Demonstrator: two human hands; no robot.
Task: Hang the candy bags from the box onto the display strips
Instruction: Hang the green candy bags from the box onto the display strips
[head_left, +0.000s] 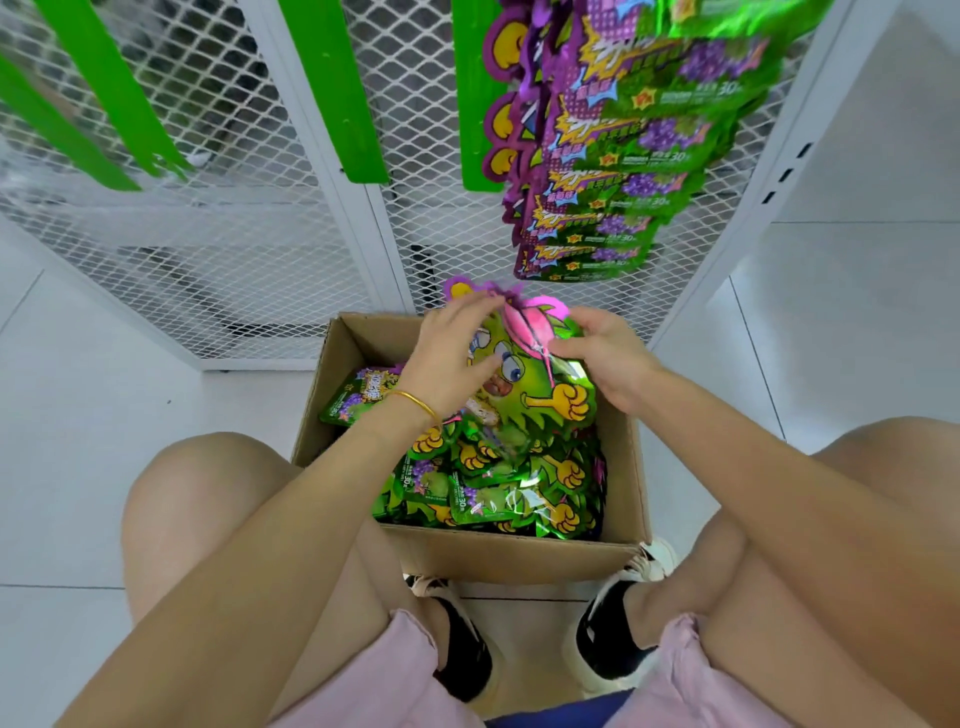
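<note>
Both hands hold one bag (524, 374) just above the box (631, 467): the left hand (457, 358) pinches its far top, and the right hand (608, 358) grips its right edge with curled fingers. Its long axis runs near to far, top toward a bare strip (332, 88) hanging far and left, nearer the left hand. Hung bags (623, 156) fill the right of the mesh rack (234, 234), which stands on the white tile floor (104, 415).
</note>
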